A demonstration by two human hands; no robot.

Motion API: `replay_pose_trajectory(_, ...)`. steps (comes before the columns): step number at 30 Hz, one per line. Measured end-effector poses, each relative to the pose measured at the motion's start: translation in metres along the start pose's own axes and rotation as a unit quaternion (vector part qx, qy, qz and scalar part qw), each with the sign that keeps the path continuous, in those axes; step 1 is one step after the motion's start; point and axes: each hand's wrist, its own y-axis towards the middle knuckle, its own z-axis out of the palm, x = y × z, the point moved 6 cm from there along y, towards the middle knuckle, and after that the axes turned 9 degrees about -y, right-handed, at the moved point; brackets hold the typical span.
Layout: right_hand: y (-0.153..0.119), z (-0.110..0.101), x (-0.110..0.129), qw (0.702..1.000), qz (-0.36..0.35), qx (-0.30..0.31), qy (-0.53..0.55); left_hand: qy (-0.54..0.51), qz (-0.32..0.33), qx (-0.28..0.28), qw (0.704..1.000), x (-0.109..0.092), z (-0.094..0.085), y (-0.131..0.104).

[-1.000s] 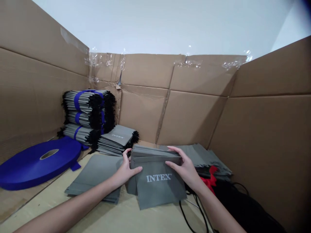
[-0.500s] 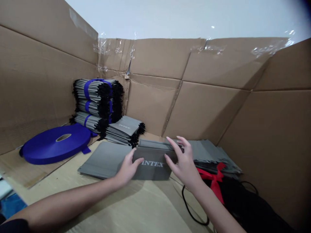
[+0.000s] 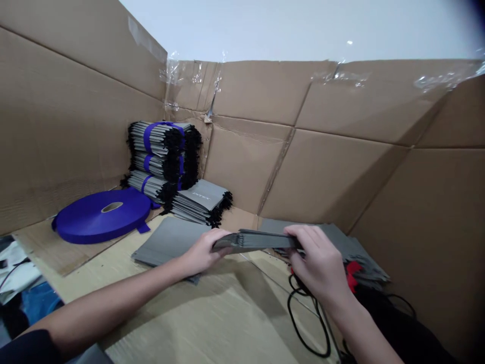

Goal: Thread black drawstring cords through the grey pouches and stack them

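Observation:
Both hands hold a stack of flat grey pouches [image 3: 261, 239] just above the table, turned nearly edge-on to me. My left hand [image 3: 204, 250] is closed round the stack's left end. My right hand [image 3: 316, 255] grips the right end with fingers over the top and thumb below. More flat grey pouches [image 3: 166, 237] lie on the table behind my left forearm. Behind my right hand rests another grey pile [image 3: 341, 242]. Black cord [image 3: 291, 323] loops down on the table below my right hand, near a red ribbon [image 3: 353, 275] and a black bundle [image 3: 394, 323].
A roll of blue strap [image 3: 87, 215] lies flat at the left. Behind it stand blue-strapped pouch bundles [image 3: 157, 139] with black cord ends. A loose stack printed INTEX [image 3: 206, 194] sits beside them. Cardboard walls [image 3: 246, 156] enclose the table [image 3: 227, 318] at the left, back and right.
The pouch stack has been lifted and tipped from showing its printed face to nearly edge-on. My right hand has closed on its right end. The view has shifted slightly.

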Motion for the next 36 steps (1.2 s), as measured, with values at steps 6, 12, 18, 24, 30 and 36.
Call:
replay_pose_trajectory(6,-0.001,-0.008,-0.001,0.991,0.112,-0.051,0.055,-0.139,-0.097,-0.147,0.974,0.004,-0.037,0.013)
replay_pose_trajectory(12,0.004,-0.027,0.024,0.986,0.123,-0.113,0.005,-0.189,-0.133,-0.234,0.945,-0.021,-0.093,0.0)
replay_pose_trajectory(18,0.007,-0.001,0.079,0.995,-0.031,-0.078,0.05,-0.245,-0.268,-0.332,0.871,0.028,-0.134,-0.068)
replay_pose_trajectory(24,0.009,0.095,0.145,0.936,-0.117,0.233,0.235,-0.186,-0.367,-0.327,0.851,0.06,-0.135,-0.097)
replay_pose_trajectory(30,-0.007,0.143,0.153,0.854,-0.078,0.363,0.364,-0.177,-0.37,-0.281,0.868,0.049,-0.14,-0.084)
replay_pose_trajectory(36,-0.02,0.151,0.157,0.887,-0.107,0.307,0.328,-0.103,-0.429,-0.241,0.864,0.056,-0.147,-0.102)
